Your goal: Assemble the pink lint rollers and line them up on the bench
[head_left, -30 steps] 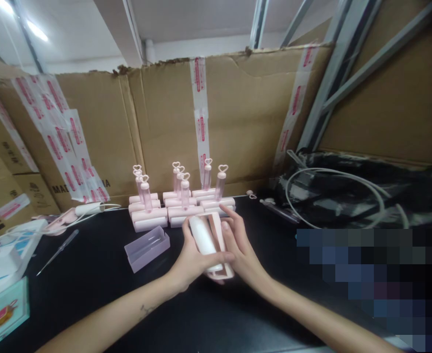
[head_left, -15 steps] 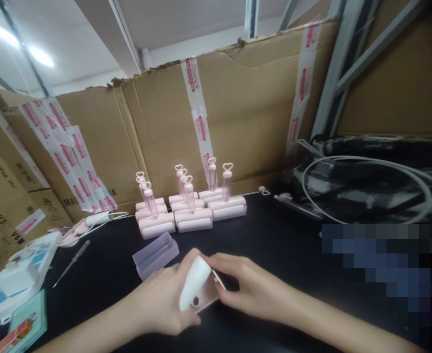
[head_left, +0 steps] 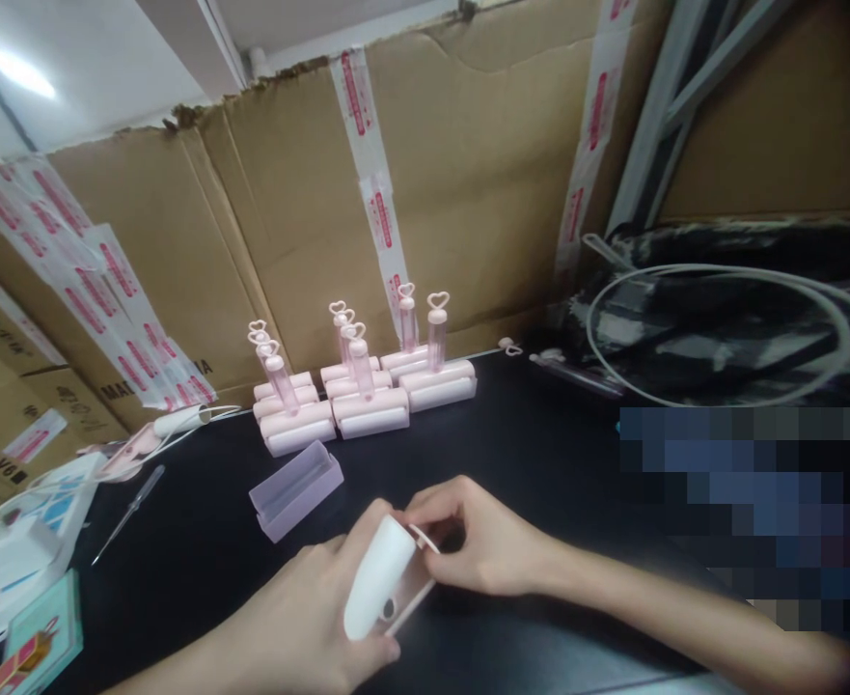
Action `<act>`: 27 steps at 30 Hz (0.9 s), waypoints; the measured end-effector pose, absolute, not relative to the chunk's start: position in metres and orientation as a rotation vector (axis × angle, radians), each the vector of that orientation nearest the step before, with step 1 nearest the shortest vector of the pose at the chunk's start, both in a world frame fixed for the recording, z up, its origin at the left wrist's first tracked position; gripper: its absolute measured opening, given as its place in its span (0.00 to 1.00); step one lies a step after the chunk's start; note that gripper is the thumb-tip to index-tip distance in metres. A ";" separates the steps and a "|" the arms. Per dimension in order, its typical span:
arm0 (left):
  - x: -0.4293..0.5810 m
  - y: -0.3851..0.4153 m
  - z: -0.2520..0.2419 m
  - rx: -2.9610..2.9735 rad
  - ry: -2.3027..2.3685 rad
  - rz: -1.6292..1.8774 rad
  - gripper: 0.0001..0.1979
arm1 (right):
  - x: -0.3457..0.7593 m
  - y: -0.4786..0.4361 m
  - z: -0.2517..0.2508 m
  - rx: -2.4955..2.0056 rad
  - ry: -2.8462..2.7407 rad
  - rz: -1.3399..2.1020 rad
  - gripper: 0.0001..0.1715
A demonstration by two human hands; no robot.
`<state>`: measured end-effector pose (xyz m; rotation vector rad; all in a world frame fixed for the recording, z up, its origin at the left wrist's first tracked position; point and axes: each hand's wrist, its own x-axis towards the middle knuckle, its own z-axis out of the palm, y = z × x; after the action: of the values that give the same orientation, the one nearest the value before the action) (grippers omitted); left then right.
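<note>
My left hand [head_left: 323, 589] is wrapped around a lint roller [head_left: 381, 571], with its white sticky roll facing up and a pink housing below. A small dark round hole shows at the housing's side. My right hand [head_left: 486, 541] pinches a thin, pale pink end piece [head_left: 425, 538] at the roller's far end. Whether that piece is attached cannot be made out. Just beyond my left hand lies a translucent purple cover [head_left: 298, 490], its hollow side up.
Several assembled pink lint rollers [head_left: 371, 410] stand in rows, heart-shaped loops on top, before a cardboard wall [head_left: 468, 174]. A screwdriver [head_left: 129, 512], white power strip [head_left: 69, 512] and teal box [head_left: 48, 627] lie left. Clear bags and a white cable loop [head_left: 718, 268] are right.
The view has tipped downward a little. Both hands keep their hold on the lint roller, with the right hand's fingers curled slightly closer around the end piece.
</note>
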<state>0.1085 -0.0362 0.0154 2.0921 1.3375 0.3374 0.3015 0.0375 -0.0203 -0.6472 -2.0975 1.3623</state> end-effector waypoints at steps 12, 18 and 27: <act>0.104 -0.038 0.011 2.210 1.414 0.211 0.33 | 0.300 0.037 -0.016 -0.593 -2.054 1.624 0.14; 0.093 -0.034 0.005 2.171 1.506 0.425 0.46 | 0.301 0.041 -0.019 -0.474 -1.854 1.831 0.42; 0.079 -0.037 0.014 2.026 1.394 0.851 0.61 | 0.296 0.035 -0.021 -0.576 -1.891 1.448 0.21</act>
<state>0.0788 -0.0370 0.0136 2.0259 1.3936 0.8515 0.2958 0.0355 -0.0207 -0.5764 -1.8912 1.4479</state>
